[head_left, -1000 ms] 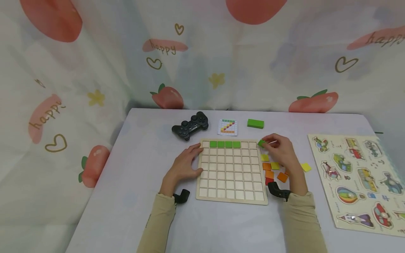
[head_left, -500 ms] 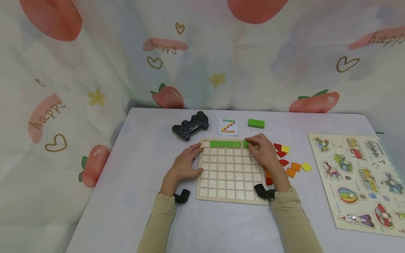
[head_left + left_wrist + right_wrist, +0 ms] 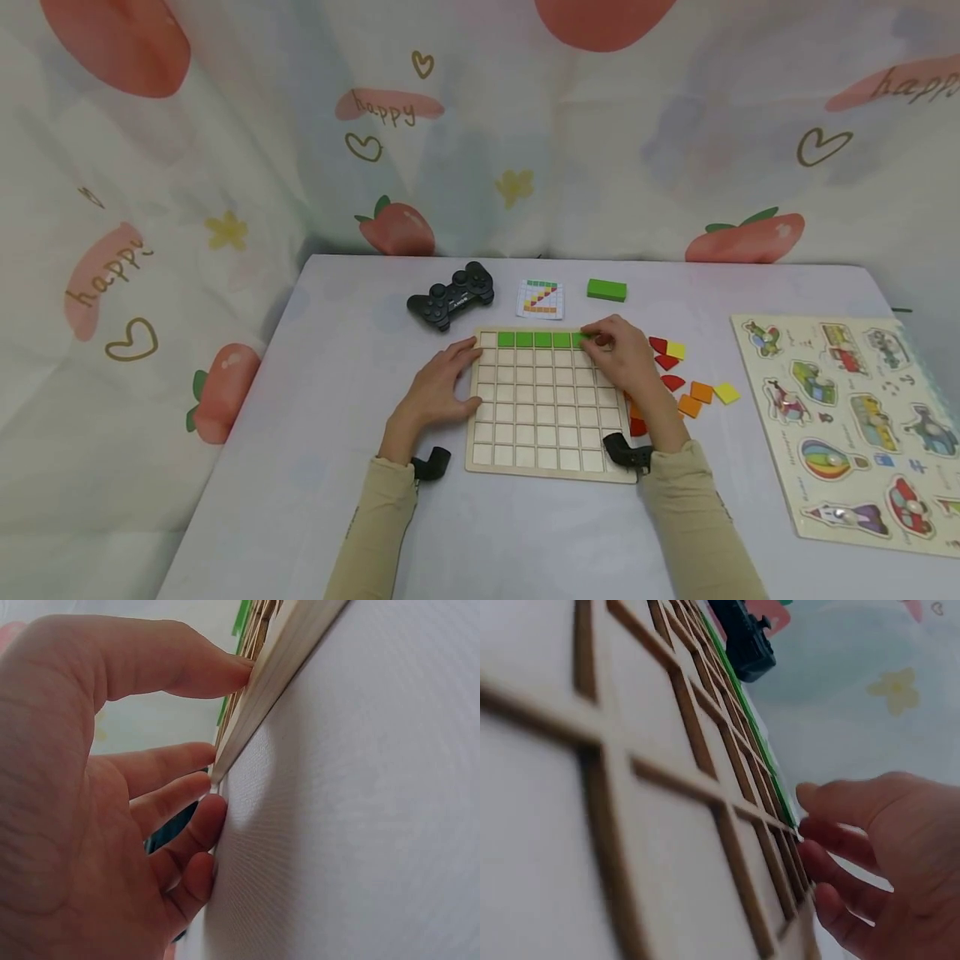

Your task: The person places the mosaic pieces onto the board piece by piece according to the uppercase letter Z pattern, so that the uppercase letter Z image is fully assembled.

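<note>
A pale wooden grid board (image 3: 536, 417) lies on the table, with a row of green square tiles (image 3: 534, 339) in its far row. At that row's right end, the thumb and fingertips of my right hand (image 3: 624, 357) pinch another green tile (image 3: 577, 340), partly covered by the fingers. Its green edge (image 3: 786, 814) lies level with the row in the right wrist view. My left hand (image 3: 437, 387) rests against the board's left edge, fingers loosely extended. In the left wrist view the thumb (image 3: 217, 675) touches the wooden rim (image 3: 270, 682).
Beside the board's right edge lie loose red (image 3: 672, 382), orange (image 3: 689, 406) and yellow tiles (image 3: 726, 392), some hidden behind the right forearm. A game controller (image 3: 452, 296), a pattern card (image 3: 541, 300) and a green block (image 3: 607, 290) sit behind the board. A picture puzzle (image 3: 847, 433) lies far right.
My right hand has moved left from the board's right side, bringing the green tile to the far row; over the last half second it stays there. The left hand keeps its place.
</note>
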`<control>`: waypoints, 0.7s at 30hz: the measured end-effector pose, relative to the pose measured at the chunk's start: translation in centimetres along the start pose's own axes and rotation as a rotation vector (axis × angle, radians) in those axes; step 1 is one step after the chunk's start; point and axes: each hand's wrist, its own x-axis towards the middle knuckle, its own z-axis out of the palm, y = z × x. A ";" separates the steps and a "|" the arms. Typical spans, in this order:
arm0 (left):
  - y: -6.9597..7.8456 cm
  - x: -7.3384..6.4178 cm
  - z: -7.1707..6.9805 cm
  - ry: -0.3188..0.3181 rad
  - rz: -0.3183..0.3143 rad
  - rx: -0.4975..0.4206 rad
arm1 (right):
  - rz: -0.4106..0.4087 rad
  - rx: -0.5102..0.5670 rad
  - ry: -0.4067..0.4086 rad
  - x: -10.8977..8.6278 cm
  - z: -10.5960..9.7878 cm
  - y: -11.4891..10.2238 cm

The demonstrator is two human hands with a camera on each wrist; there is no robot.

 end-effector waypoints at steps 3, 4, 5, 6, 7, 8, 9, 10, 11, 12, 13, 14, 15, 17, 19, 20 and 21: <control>0.1 0.0 -0.1 0.003 0.006 -0.011 | 0.027 0.050 -0.015 -0.2 -1.1 0.2; 0.1 0.0 -0.1 0.001 0.006 -0.013 | 0.040 0.066 -0.014 -0.3 -1.6 0.3; 0.1 0.0 -0.2 -0.001 0.006 -0.015 | 0.056 0.069 -0.009 -0.5 -2.2 0.4; 0.1 0.0 -0.2 -0.002 0.008 -0.018 | 0.069 0.060 0.000 -0.6 -2.7 0.7; 0.1 0.0 -0.2 -0.006 0.007 -0.017 | 0.086 0.045 0.010 -0.8 -3.3 0.9; 0.1 0.0 -0.2 -0.010 0.006 -0.015 | 0.105 0.027 0.020 -1.0 -3.9 1.2; 0.0 0.0 -0.2 -0.009 0.006 -0.015 | 0.133 0.009 0.028 -1.2 -4.5 1.5; 0.0 0.0 -0.2 -0.009 0.006 -0.013 | 0.169 -0.007 0.031 -1.4 -5.1 1.8; 0.0 0.0 -0.2 -0.010 0.005 -0.009 | 0.204 -0.026 0.030 -1.6 -5.6 2.1; -0.1 0.0 -0.2 -0.010 0.003 -0.005 | 0.236 -0.042 0.026 -1.8 -6.1 2.4; -0.1 0.0 -0.1 -0.007 0.003 -0.003 | 0.273 -0.056 0.015 -2.0 -6.6 2.8; -0.1 0.0 -0.1 -0.007 0.001 0.002 | 0.303 -0.066 0.000 -2.1 -6.9 3.1; -0.2 0.0 -0.1 -0.005 0.000 0.002 | 0.325 -0.079 -0.020 -2.3 -7.3 3.4; -0.2 0.0 -0.1 -0.004 -0.001 0.003 | 0.347 -0.095 -0.057 -2.5 -7.7 4.0; -0.3 0.1 0.0 0.000 0.003 -0.002 | 0.356 -0.108 -0.084 -2.5 -7.9 4.4; -0.3 0.1 0.0 -0.003 0.002 -0.002 | 0.354 -0.112 -0.096 -2.6 -8.0 4.6; -0.3 0.1 0.0 -0.004 0.002 -0.005 | 0.351 -0.112 -0.102 -2.6 -8.0 4.7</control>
